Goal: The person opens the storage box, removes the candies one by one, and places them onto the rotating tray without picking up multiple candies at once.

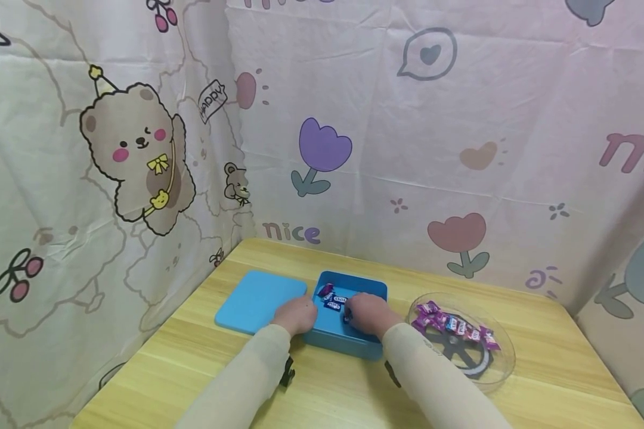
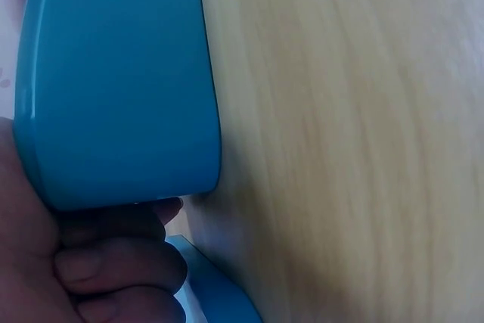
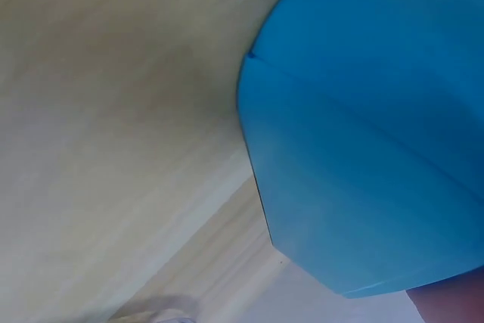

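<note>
A blue plastic box stands on the wooden table with several purple and dark-blue wrapped candies inside. At its left side my left hand grips the wall; in the left wrist view, curled fingers show beside the box. My right hand reaches down into the box from the right. Its fingertips pinch a dark-blue wrapped candy, mostly covered by the hand. The right wrist view shows mainly the box's outer wall, with little of the hand.
Left of the box lies a flat blue lid. A round clear dish with more wrapped candies stands to the right, near my right forearm. Patterned curtains hang behind the table and along its left side.
</note>
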Demonstrator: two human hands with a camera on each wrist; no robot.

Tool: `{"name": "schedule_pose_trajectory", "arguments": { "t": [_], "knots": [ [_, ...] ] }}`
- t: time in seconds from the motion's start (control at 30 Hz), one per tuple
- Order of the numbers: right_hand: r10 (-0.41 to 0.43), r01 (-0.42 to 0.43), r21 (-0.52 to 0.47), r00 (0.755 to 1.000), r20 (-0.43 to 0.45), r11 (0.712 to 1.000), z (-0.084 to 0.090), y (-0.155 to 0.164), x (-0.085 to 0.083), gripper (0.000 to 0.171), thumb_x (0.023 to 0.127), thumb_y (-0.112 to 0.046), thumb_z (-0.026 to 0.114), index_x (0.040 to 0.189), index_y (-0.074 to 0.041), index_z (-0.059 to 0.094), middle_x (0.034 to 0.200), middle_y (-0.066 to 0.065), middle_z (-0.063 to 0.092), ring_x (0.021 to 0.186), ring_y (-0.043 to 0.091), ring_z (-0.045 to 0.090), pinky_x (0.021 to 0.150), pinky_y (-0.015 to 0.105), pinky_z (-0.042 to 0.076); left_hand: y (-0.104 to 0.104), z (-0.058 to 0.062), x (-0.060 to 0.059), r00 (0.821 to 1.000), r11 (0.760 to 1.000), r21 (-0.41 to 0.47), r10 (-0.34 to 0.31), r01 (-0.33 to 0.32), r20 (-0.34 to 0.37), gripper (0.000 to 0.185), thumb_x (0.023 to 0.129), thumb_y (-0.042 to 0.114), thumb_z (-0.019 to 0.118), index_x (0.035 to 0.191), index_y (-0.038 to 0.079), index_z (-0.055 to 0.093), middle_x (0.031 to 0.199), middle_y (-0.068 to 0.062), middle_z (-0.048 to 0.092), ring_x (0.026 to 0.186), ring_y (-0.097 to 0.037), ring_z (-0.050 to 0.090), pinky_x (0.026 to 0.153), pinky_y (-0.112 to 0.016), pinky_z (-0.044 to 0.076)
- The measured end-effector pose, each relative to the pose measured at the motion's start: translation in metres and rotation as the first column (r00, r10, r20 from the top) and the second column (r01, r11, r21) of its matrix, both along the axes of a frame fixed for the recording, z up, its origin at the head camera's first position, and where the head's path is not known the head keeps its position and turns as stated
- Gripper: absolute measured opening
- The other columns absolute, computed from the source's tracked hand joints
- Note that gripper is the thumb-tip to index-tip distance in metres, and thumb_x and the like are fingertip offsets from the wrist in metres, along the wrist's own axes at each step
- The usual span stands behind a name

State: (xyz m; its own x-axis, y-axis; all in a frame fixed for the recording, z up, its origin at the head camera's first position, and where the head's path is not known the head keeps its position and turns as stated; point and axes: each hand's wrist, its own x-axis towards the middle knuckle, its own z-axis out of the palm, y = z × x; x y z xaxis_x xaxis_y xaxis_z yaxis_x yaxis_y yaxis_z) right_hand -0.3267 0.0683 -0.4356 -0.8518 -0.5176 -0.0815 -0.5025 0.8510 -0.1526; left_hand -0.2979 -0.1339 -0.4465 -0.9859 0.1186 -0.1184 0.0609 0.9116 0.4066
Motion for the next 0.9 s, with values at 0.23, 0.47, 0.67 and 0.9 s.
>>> {"name": "schedule_pose_trajectory", "arguments": {
  "t": [0.23, 0.47, 0.67, 0.9],
  "knots": [
    [-0.040, 0.042, -0.025, 0.996, 0.081, 0.999, -0.004, 0.004, -0.002, 0.005, 0.095, -0.024, 0.072, 0.096, -0.019, 0.073, 0.083, -0.007, 0.063, 0.077, 0.015, 0.058, 0.087, 0.040, 0.054, 0.001, 0.002, -0.001, 1.000, 1.000, -0.001, 0.008, -0.008, 0.015, 0.033, 0.104, 0.019, 0.039, 0.079, 0.010, 0.058, 0.111, -0.010, 0.063, 0.078, -0.025, 0.053, 0.072, -0.041, 0.048],
    [-0.064, 0.068, -0.017, 0.984, 0.168, 0.998, -0.005, 0.005, -0.001, 0.010, 0.093, -0.031, 0.075, 0.095, -0.021, 0.071, 0.081, -0.006, 0.061, 0.075, 0.017, 0.059, 0.087, 0.042, 0.053, 0.000, 0.000, -0.001, 1.000, 1.000, 0.007, 0.007, -0.007, 0.019, 0.034, 0.104, 0.019, 0.039, 0.079, 0.010, 0.060, 0.123, -0.012, 0.063, 0.082, -0.025, 0.054, 0.077, -0.043, 0.049],
    [-0.055, 0.062, -0.039, 0.988, 0.142, 0.997, -0.001, 0.002, 0.006, 0.011, 0.093, -0.028, 0.075, 0.089, -0.021, 0.067, 0.078, -0.005, 0.060, 0.074, 0.017, 0.057, 0.080, 0.038, 0.052, -0.001, -0.004, -0.001, 1.000, 1.000, 0.021, 0.004, -0.004, 0.019, 0.031, 0.103, 0.018, 0.041, 0.080, 0.009, 0.059, 0.104, -0.009, 0.062, 0.078, -0.025, 0.053, 0.074, -0.043, 0.048],
    [0.017, -0.017, -0.133, 1.000, -0.002, 0.991, 0.021, 0.005, 0.009, 0.012, 0.088, -0.024, 0.075, 0.089, -0.023, 0.064, 0.078, -0.009, 0.058, 0.074, 0.014, 0.055, 0.073, 0.033, 0.051, -0.001, 0.000, -0.002, 1.000, 1.000, 0.027, -0.002, 0.001, 0.016, 0.031, 0.103, 0.017, 0.040, 0.080, 0.009, 0.059, 0.102, -0.009, 0.062, 0.077, -0.024, 0.053, 0.072, -0.042, 0.048]
  ]
}}
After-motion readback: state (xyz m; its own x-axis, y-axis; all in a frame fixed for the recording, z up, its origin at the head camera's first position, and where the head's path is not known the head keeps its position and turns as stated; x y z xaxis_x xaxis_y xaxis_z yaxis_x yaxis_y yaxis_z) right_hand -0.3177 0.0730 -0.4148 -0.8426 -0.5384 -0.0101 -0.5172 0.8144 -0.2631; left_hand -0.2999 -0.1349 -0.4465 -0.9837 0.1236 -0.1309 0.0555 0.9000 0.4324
